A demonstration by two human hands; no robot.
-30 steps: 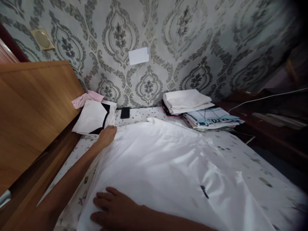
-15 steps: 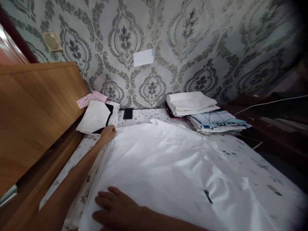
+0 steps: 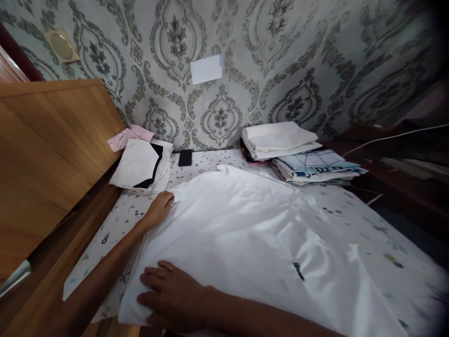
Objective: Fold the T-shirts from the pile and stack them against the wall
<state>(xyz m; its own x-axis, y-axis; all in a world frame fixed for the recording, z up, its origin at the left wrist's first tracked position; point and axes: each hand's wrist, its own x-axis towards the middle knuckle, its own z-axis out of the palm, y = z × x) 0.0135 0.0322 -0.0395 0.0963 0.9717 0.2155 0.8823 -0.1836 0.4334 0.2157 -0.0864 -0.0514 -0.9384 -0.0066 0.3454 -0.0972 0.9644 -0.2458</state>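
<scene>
Cloth (image 3: 238, 234) lies under right fingers (image 3: 151, 282), edge pinched in left fingers (image 3: 169, 197).

Dim light, soft highlights on white cloth (image 3: 238, 243), blurred, dark right edge

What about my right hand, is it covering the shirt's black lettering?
No, your right hand rests on the white shirt, apart from the black lettering.

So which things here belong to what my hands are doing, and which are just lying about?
In use:
white garment, its edge in the left hand, the right hand resting on it

Seemingly just lying about, untouched:
white-and-black folded garment
pink cloth
flat black object
white folded cloth
blue-patterned folded cloth
</scene>
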